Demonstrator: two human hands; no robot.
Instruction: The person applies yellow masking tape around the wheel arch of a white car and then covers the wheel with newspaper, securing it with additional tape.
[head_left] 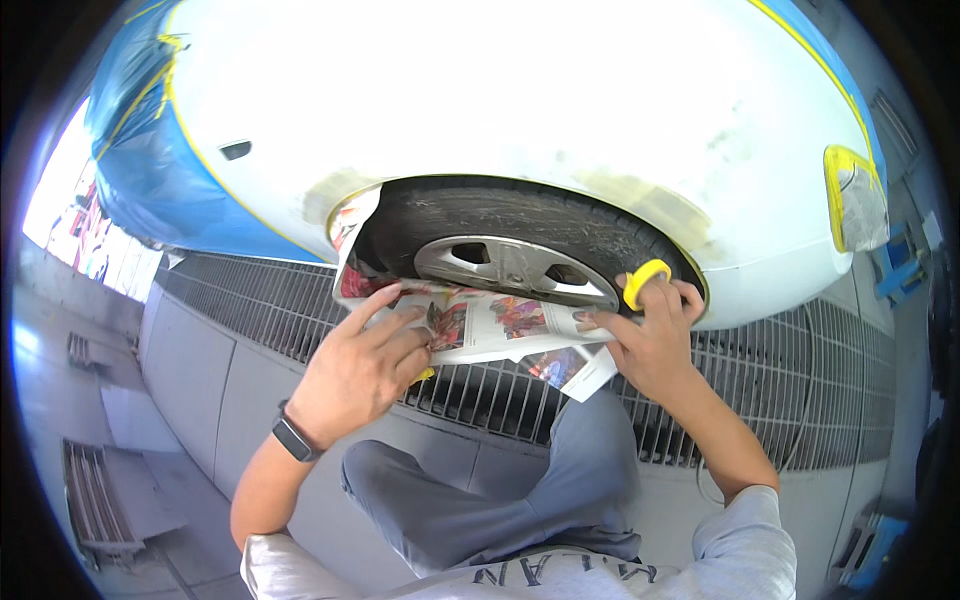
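A printed paper sheet [480,322] with coloured pictures is stretched between my two hands, in front of the car wheel [515,268]. My left hand [368,365] pinches its left end, fingers pressed to the paper. At the other end my right hand [655,330] grips the sheet, and a yellow roll of masking tape [647,283] sits at its fingers. The paper's upper left part reaches up along the wheel arch edge. It covers the lower part of the wheel; the dark tyre [500,212] shows above.
The white car panel [480,90] curves above the wheel, with sanded patches around the arch. Blue plastic film [190,190] edged with yellow tape covers the car's left part. A taped, papered lamp [855,200] is at the right. Metal floor grating [750,390] runs under the car.
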